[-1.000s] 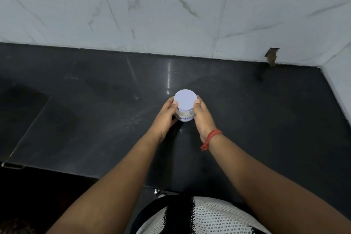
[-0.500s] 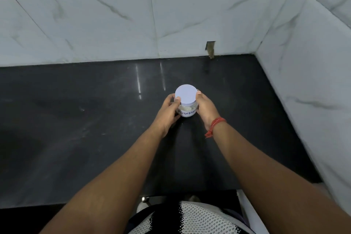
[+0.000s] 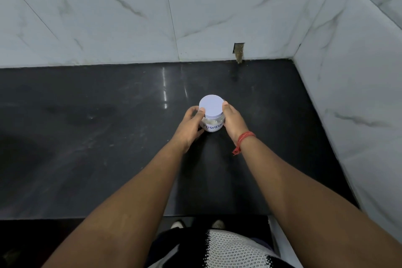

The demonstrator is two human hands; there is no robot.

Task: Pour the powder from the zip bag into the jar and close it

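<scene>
- Head view: the jar stands upright on the black countertop, about mid-depth and right of centre, its pale lid seated on top.
- The left hand grips the jar's left side, fingers curled round the body, thumb near the lid's rim.
- The right hand grips the right side likewise, thumb tip against the lid edge.
- White powder shows through the glass above a handwritten label; no zip bag is in view.
- Judgement: filling looks done. Whether the lid is fully tightened cannot be told.
- Risk: a loose lid could lift off on carrying and spill powder; the glossy countertop may let the jar slide under a twist.
- Room: the tiled right wall is near, the back wall well apart, the counter's front edge nearest the person; leftward offers widest travel.
</scene>
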